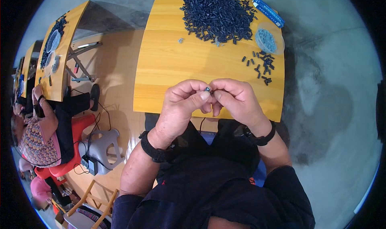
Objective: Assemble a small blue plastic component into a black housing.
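Observation:
Over the near edge of the table, my left hand (pixel 181 102) pinches a small black cylindrical piece (pixel 208 89) between thumb and index finger. Its upper end shows a pale bluish spot. My right hand (pixel 237 100) meets it fingertip to fingertip, thumb and index finger closed against the same spot. Whatever those right fingers hold is too small and covered to name. Beyond the hands, to the right, lies a loose group of short black cylinders (pixel 265 64). A large heap of similar black cylinders (pixel 217 14) covers the far part of the table.
The yellow wooden table (pixel 161 68) also bears a clear round tub (pixel 280 44) of small light-blue parts, a long blue box (pixel 268 12), and a few tiny metallic bits (pixel 180 40). At left, other people sit at similar tables near a grey stool (pixel 98 146) and cables.

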Demonstrator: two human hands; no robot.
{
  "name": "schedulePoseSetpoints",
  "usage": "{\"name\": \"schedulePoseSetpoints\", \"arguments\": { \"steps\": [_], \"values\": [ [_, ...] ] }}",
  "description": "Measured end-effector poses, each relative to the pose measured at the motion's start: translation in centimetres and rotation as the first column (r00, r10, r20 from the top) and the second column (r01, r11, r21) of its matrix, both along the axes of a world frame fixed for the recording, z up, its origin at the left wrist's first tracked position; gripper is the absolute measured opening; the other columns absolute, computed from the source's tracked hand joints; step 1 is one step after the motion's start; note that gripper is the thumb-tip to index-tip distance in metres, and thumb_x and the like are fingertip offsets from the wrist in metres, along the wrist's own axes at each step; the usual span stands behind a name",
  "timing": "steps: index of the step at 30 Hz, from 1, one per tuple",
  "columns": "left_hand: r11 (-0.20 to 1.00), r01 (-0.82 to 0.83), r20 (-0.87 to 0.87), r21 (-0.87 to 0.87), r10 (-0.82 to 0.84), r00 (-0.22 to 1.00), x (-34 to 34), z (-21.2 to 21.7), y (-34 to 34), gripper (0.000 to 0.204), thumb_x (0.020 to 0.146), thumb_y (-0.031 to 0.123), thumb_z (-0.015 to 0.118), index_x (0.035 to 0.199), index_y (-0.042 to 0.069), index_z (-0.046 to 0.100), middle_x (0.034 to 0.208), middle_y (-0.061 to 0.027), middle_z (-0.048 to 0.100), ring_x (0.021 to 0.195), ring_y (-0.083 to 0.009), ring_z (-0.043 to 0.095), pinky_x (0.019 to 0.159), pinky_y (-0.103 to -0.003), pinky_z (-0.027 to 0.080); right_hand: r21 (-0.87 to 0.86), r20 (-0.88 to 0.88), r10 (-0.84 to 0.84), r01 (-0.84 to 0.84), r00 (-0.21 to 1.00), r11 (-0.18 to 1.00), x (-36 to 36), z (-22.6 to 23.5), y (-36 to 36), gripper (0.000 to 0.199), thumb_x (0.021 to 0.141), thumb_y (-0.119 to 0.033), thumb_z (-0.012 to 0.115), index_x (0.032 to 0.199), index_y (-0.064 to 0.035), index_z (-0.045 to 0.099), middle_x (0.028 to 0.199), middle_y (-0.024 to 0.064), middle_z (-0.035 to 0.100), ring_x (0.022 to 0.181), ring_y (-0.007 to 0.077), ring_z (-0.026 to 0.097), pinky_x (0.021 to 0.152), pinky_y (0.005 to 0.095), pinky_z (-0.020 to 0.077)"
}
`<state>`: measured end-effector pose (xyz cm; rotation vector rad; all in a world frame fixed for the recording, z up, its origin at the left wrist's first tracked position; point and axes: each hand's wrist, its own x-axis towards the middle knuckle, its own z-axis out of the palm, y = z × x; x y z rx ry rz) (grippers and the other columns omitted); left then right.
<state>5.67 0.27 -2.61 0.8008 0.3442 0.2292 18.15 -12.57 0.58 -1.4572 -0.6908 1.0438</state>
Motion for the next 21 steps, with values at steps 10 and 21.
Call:
{"name": "schedulePoseSetpoints", "arguments": {
  "steps": [10,21],
  "values": [
    [0.999,0.010,-0.017,0.045,-0.010,1.000,0.3,-0.2,0.0,0.011,0.092,0.005,0.060,0.100,0.000,0.064,0.081,-0.0052,0.067,0.070,-0.0086,0.059,0.066,-0.024,0.049,-0.071,-0.194,0.084,-0.099,0.977,0.993,1.5,-0.6,-0.2,0.010,0.091,-0.002,0.050,0.100,0.0010,0.051,0.080,0.0095,0.065,0.063,0.0132,0.065,0.054,0.0250,0.0527],
    [0.945,-0.018,-0.112,0.326,0.058,0.992,0.3,-0.2,-0.3,0.016,0.091,0.004,0.061,0.105,-0.003,0.066,0.084,-0.0045,0.067,0.069,-0.0099,0.061,0.063,-0.023,0.051,0.031,-0.406,-0.226,0.260,0.886,0.965,2.0,-1.3,-0.2,0.008,0.089,-0.005,0.058,0.095,-0.0010,0.055,0.078,0.0062,0.061,0.060,0.0136,0.062,0.052,0.0258,0.0521]
  ]
}}
